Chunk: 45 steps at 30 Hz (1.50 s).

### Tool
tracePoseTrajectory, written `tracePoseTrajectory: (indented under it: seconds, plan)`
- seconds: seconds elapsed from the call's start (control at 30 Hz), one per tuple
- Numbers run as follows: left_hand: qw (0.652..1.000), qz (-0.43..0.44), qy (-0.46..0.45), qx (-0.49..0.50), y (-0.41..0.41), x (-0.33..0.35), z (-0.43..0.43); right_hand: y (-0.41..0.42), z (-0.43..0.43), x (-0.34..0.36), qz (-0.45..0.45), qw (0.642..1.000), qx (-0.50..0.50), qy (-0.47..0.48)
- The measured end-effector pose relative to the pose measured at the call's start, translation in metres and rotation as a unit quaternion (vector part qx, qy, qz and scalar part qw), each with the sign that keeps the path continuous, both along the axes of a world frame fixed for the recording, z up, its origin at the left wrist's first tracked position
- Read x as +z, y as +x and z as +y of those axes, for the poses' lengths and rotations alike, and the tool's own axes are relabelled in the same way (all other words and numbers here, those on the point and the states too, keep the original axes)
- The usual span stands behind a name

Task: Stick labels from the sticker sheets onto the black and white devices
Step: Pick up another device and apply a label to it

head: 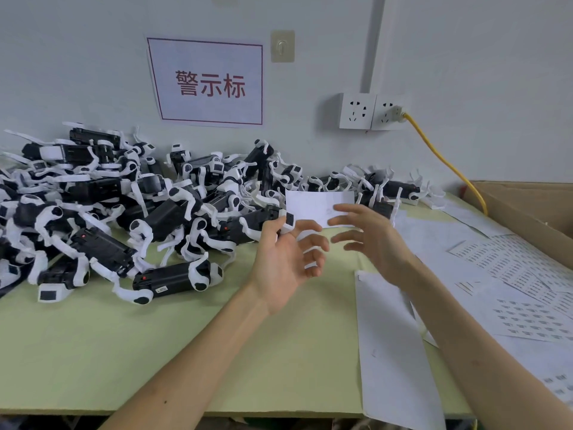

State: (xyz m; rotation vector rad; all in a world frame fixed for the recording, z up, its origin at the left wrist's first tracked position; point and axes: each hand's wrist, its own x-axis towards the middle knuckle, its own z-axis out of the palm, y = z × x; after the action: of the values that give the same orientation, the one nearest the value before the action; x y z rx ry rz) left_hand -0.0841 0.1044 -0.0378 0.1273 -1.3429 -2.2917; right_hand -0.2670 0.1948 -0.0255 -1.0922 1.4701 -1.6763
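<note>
Left hand (283, 262) pinches device (257, 219) (white end); right hand (372, 243) spread.

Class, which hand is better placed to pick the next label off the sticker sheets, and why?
Right. The right hand is open and free, nearest the sticker sheets on that side; the left hand pinches the white end of a device.

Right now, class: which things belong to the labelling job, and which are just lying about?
Job: devices; sticker sheets; left hand, pinching one device; right hand.
Lying about: wall sign; sockets; yellow cable; cardboard box.
</note>
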Motion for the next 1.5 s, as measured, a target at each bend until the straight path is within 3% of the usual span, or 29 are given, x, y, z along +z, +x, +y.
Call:
tracePoseTrajectory:
  seconds: [0.1,0.23,0.37,0.63,0.7,0.77,0.8,0.83,0.9,0.97,1.03,1.1,1.17,1.23,1.3,1.5]
  plan:
    - [0.999,-0.033,-0.008,0.01,-0.004,-0.002,0.001,0.015,-0.004,-0.003,0.026,0.999,0.03,0.011]
    - [0.985,-0.143,-0.095,0.031,-0.012,-0.006,0.006,0.036,-0.008,-0.007,0.037,0.997,0.066,0.012]
    - [0.971,-0.173,-0.168,-0.002,-0.011,-0.01,0.01,0.053,-0.009,-0.01,0.071,0.993,0.091,0.027]
    - [0.972,-0.184,-0.142,0.025,-0.01,-0.004,0.009,0.06,-0.01,-0.013,0.103,0.993,0.05,0.035]
    - [0.979,-0.132,-0.155,0.032,-0.008,-0.002,0.008,0.057,-0.009,-0.012,0.09,0.995,0.043,0.03]
    - [0.965,-0.07,-0.223,0.115,-0.005,-0.003,0.007,0.054,-0.008,-0.01,0.084,0.995,0.042,0.023]
    - [0.931,-0.041,-0.309,0.188,-0.003,-0.004,0.006,0.052,-0.008,-0.01,0.085,0.995,0.04,0.021]
    - [0.867,-0.018,-0.42,0.267,-0.002,-0.006,0.005,0.051,-0.008,-0.01,0.087,0.995,0.037,0.021]
    - [0.688,0.014,-0.608,0.395,0.001,-0.008,0.003,0.049,-0.008,-0.01,0.095,0.995,0.025,0.026]
    - [0.553,-0.001,-0.672,0.492,0.004,-0.004,0.003,0.049,-0.007,-0.01,0.096,0.995,0.015,0.028]
    - [0.48,-0.079,-0.663,0.569,0.009,0.006,0.002,0.05,-0.006,-0.009,0.1,0.994,0.007,0.032]
    - [0.487,-0.23,-0.649,0.537,0.018,0.014,-0.004,0.049,-0.005,-0.009,0.104,0.994,0.006,0.035]
    - [0.518,-0.406,-0.638,0.4,0.027,0.016,-0.011,0.048,-0.006,-0.01,0.106,0.994,0.008,0.035]
    - [0.497,-0.492,-0.658,0.278,0.034,0.016,-0.015,0.047,-0.007,-0.009,0.107,0.994,0.01,0.035]
    - [0.487,-0.496,-0.677,0.243,0.037,0.021,-0.014,0.047,-0.008,-0.009,0.115,0.993,0.013,0.036]
    - [0.544,-0.435,-0.637,0.329,0.034,0.033,-0.017,0.047,-0.007,-0.009,0.116,0.992,0.001,0.039]
